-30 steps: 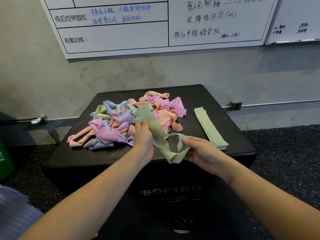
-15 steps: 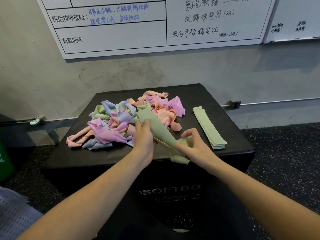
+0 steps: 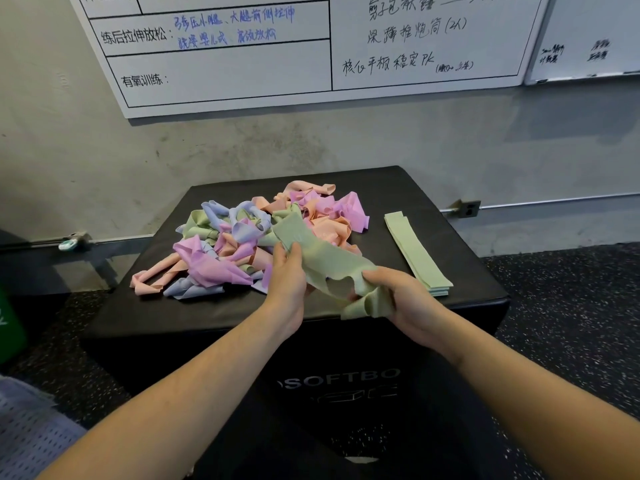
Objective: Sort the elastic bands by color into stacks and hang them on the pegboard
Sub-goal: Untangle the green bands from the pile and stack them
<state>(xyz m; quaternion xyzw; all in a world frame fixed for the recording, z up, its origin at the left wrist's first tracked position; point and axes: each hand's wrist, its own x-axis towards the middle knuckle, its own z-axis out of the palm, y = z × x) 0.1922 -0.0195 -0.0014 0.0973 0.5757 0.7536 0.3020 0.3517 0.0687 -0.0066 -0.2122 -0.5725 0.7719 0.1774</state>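
Both my left hand [image 3: 289, 282] and right hand [image 3: 403, 299] grip one pale green elastic band [image 3: 325, 258], right of the tangled multicoloured band pile [image 3: 242, 240].

Pile [image 3: 249, 237] — pink, peach, lilac-blue and pale green bands (tangled). Held band [image 3: 325, 258] and stack [image 3: 417, 254] pale green. Box [image 3: 415, 188] black — pale lettering, perhaps grey. Floor [image 3: 571, 306] dark, speckled.

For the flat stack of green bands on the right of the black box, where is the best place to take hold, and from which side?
Take the green stack at its near short end, from the right. It lies flat and straight, its near end overhangs nothing but sits closest to the box edge, and the right hand is just beside it. Pinching across the width there would likely keep the layers together.
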